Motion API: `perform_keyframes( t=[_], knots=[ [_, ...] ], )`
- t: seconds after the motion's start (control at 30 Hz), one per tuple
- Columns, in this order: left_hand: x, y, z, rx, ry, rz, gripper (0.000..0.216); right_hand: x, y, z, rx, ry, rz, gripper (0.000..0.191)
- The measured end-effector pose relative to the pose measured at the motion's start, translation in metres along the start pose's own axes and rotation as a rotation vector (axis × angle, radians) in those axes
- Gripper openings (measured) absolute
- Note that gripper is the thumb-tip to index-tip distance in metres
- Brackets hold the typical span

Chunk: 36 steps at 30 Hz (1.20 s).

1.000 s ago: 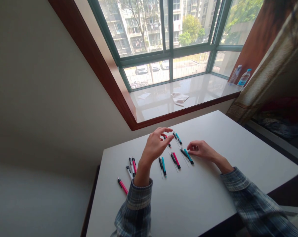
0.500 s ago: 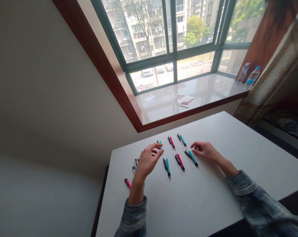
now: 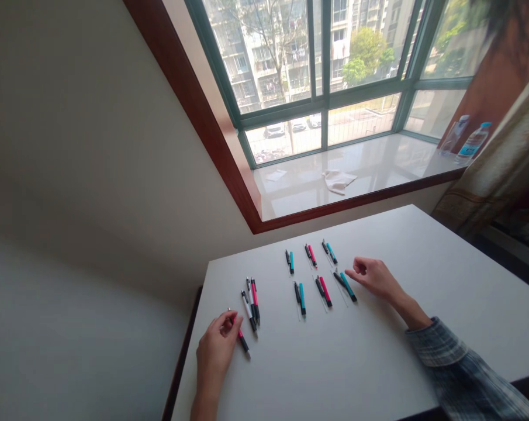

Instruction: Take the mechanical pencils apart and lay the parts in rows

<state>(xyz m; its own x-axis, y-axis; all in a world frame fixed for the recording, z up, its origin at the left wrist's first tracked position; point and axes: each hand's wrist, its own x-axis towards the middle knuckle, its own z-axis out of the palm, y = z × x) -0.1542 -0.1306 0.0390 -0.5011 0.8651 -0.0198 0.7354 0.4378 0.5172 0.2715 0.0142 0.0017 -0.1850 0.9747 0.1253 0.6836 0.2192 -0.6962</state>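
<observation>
Left hand [image 3: 215,346] now farther left, at pink pen [image 3: 245,345], white pen [image 3: 248,309] nearby

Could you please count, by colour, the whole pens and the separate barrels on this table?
Slim white-and-black plastic pens: 2
Slim pink-and-black plastic pens: 2, one at the left hand
Teal cylindrical plastic barrels: 4
Pink cylindrical plastic barrels: 2
Total: 10

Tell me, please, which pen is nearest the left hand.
The pink-and-black pen at the left hand, lying apart from the trio of two white pens and another pink one.
</observation>
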Motion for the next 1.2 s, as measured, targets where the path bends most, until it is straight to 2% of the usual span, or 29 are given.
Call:
perform_keyframes(
  t=[0.13, 0.3, 0.43, 0.53, 0.67, 0.77, 0.87, 0.97, 1.1, 1.2],
  knots=[
    [-0.003, 0.012, 0.003, 0.101, 0.045, 0.034, 0.021, 0.000, 0.001, -0.003, 0.031, 0.029, 0.011, 0.035],
    [-0.004, 0.010, -0.002, 0.136, 0.095, -0.006, 0.016, 0.000, 0.002, -0.004, 0.077, 0.050, -0.001, 0.033],
    [0.001, 0.006, -0.009, 0.052, 0.077, -0.041, 0.017, -0.003, -0.002, -0.005, 0.125, 0.050, -0.025, 0.035],
    [0.006, 0.014, -0.016, -0.134, 0.061, -0.066, 0.029, -0.005, -0.010, -0.007, 0.224, 0.003, -0.061, 0.036],
    [0.009, 0.055, -0.030, -0.457, -0.099, 0.033, 0.051, -0.007, -0.023, -0.010, 0.558, -0.154, -0.087, 0.042],
    [0.010, 0.102, -0.046, -0.590, -0.152, 0.143, 0.045, -0.008, -0.032, -0.010, 0.760, -0.206, -0.088, 0.051],
    [0.011, 0.150, -0.062, -0.727, -0.207, 0.268, 0.035, -0.010, -0.044, -0.013, 0.851, -0.220, -0.090, 0.056],
    [0.010, 0.193, -0.072, -0.903, -0.239, 0.429, 0.024, -0.010, -0.067, -0.020, 0.906, -0.250, -0.095, 0.052],
    [0.007, 0.234, -0.068, -1.009, -0.174, 0.546, 0.020, -0.006, -0.115, -0.031, 0.961, -0.302, -0.066, 0.038],
    [0.008, 0.247, -0.055, -1.005, -0.182, 0.573, 0.019, 0.003, -0.150, -0.035, 1.090, -0.348, -0.050, 0.042]
  ],
)
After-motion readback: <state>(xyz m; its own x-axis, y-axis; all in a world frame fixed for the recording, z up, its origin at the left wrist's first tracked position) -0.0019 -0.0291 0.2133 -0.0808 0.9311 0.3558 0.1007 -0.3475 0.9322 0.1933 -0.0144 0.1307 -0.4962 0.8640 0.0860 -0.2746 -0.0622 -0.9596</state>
